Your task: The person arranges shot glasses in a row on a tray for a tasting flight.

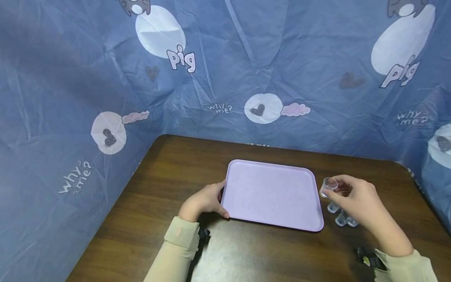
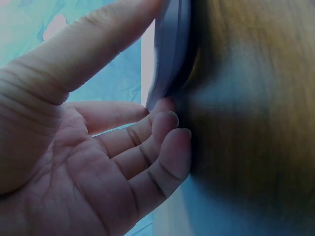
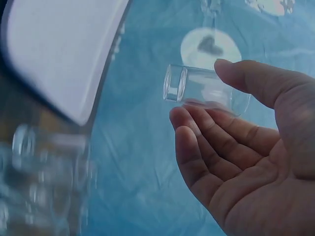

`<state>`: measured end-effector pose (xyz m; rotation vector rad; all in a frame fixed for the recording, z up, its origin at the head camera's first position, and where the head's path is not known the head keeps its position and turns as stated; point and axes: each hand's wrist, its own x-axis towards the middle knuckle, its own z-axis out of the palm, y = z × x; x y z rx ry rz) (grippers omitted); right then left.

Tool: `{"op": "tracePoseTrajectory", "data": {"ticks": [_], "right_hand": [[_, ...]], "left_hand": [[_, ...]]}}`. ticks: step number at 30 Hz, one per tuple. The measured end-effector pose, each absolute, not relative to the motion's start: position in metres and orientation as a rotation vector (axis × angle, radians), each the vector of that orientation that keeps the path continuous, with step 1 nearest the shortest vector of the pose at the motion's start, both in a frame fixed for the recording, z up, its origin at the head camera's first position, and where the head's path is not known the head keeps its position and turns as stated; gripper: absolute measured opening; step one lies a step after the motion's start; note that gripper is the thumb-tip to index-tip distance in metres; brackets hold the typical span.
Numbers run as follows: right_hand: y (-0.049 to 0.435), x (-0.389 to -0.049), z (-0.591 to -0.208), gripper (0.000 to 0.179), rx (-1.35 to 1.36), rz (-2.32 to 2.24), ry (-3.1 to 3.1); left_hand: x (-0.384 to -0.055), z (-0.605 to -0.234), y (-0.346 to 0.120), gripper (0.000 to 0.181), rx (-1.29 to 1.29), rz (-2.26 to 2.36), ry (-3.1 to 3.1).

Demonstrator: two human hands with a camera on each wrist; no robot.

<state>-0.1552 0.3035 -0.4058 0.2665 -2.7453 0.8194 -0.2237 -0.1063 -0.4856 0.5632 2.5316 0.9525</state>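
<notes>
A lilac rectangular tray (image 1: pixel 273 192) lies flat on the wooden table. My left hand (image 1: pixel 206 199) holds its near left corner, the thumb at the front edge and the fingers along the left side. In the left wrist view the fingertips (image 2: pixel 170 147) bend in against the tray's rim (image 2: pixel 170 49). Beyond the tray's right edge, my right hand (image 1: pixel 359 197) pinches a small clear shot glass (image 3: pixel 204 88) between thumb and fingers, raised above the table. Several more clear glasses (image 1: pixel 333 207) stand close together below that hand, partly hidden by it.
The brown table (image 1: pixel 176 172) has rounded far corners. A blue printed cloth (image 1: pixel 225 78) hangs behind it and at both sides. Dark wrist straps (image 1: pixel 373 260) sit at the sleeves. In the right wrist view, the grouped glasses (image 3: pixel 47 177) are blurred near the tray.
</notes>
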Motion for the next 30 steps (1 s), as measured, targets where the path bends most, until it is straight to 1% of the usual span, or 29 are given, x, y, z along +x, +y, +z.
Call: {"op": "tracePoseTrajectory", "data": {"ticks": [9, 19, 30], "right_hand": [[0.257, -0.172, -0.413, 0.028, 0.355, 0.981, -2.762], [0.214, -0.193, -0.435, 0.021, 0.464, 1.127, -2.741], [0.167, -0.206, -0.449, 0.021, 0.501, 1.244, -2.724]], "left_hand": [[-0.224, -0.484, -0.107, 0.121, 0.536, 0.931, 2.544], [-0.222, -0.484, -0.107, 0.121, 0.532, 0.933, 2.547], [-0.222, -0.484, -0.107, 0.122, 0.540, 0.947, 2.552]]}}
